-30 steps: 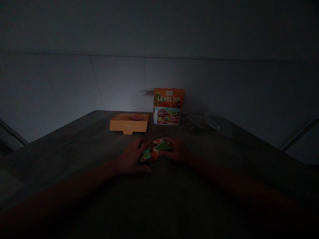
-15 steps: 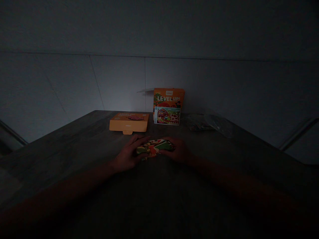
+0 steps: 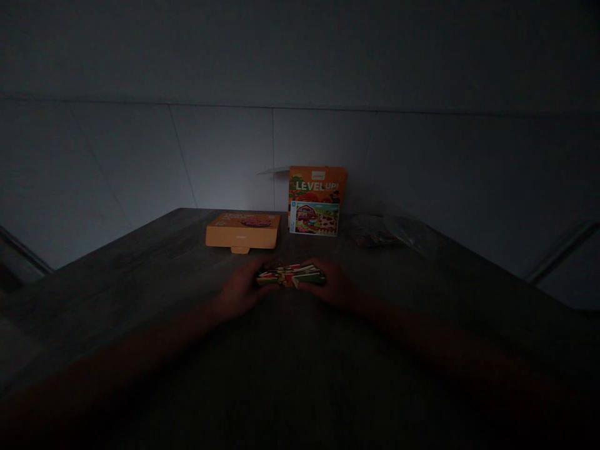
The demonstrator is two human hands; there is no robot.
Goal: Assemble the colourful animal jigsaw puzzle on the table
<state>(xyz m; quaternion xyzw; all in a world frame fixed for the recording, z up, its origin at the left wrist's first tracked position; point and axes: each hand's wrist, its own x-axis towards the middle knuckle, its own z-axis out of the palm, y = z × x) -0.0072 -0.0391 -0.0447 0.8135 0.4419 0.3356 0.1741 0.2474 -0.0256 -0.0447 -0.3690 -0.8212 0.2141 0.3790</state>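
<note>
Between my two hands is a loose bunch of coloured puzzle pieces (image 3: 288,275), red, green and cream, stacked unevenly with their edges showing. My left hand (image 3: 241,289) wraps round the left end of the bunch, thumb on the near side. On the right end my right hand (image 3: 336,284) grips in the same way, its thumb near a green piece. Dim light hides the far fingers of both hands.
An orange puzzle box (image 3: 241,236) lies behind my left hand, its front tab out. Farther back an orange "LEVEL UP!" box (image 3: 323,178) stands by the wall, a farm picture card (image 3: 314,219) leaning on it. A clear plastic bag (image 3: 407,234) lies right on the grey table (image 3: 140,269).
The bunch has tipped, so that more piece edges and less of the printed faces show. My fingers have closed further round it; the boxes and bag have stayed put.
</note>
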